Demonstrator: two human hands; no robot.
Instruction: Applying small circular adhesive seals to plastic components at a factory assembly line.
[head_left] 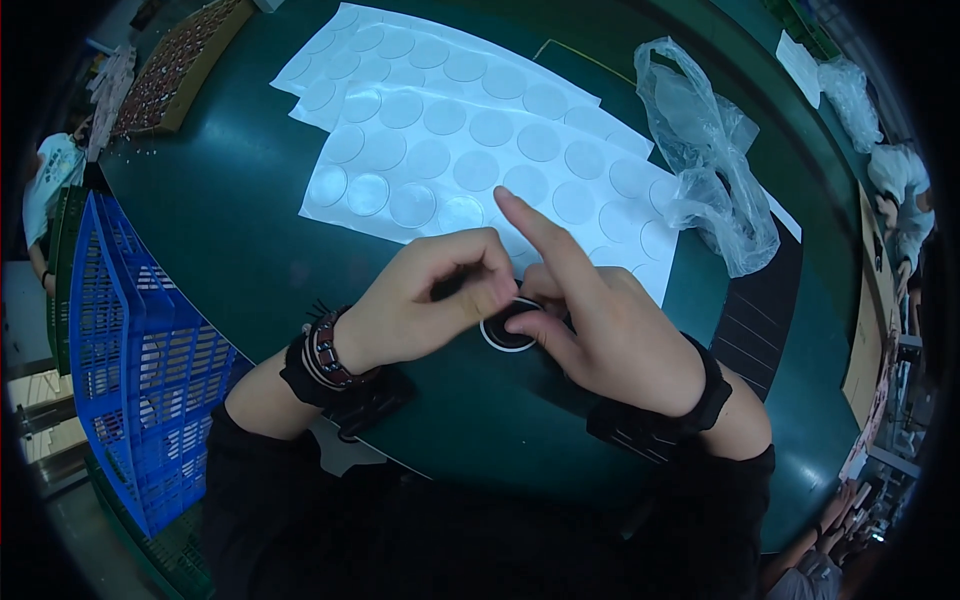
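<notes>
One small round disc (497, 328), black face, thin pale rim, sits between both hands over the near part of the smooth green worktop (240, 190). Left hand (425, 295): thumb and index pinched narrow at the disc's edge. Right hand (625, 335): thumb laid on the disc, index stretched out straight, other fingers curled. Just beyond, glossy white sheets (445, 155), flat, at least two, overlapping, printed or cut in rows of pale circles; too many to count surely. One crumpled clear plastic bag (700, 130) overlaps their right side. One black lined strip (760, 320) lies right, near the worktop's curved-looking edge. One blue lattice crate (150, 370) stands off the left edge. Green surface shows left of the sheets and between hands and near edge: room to move there.
</notes>
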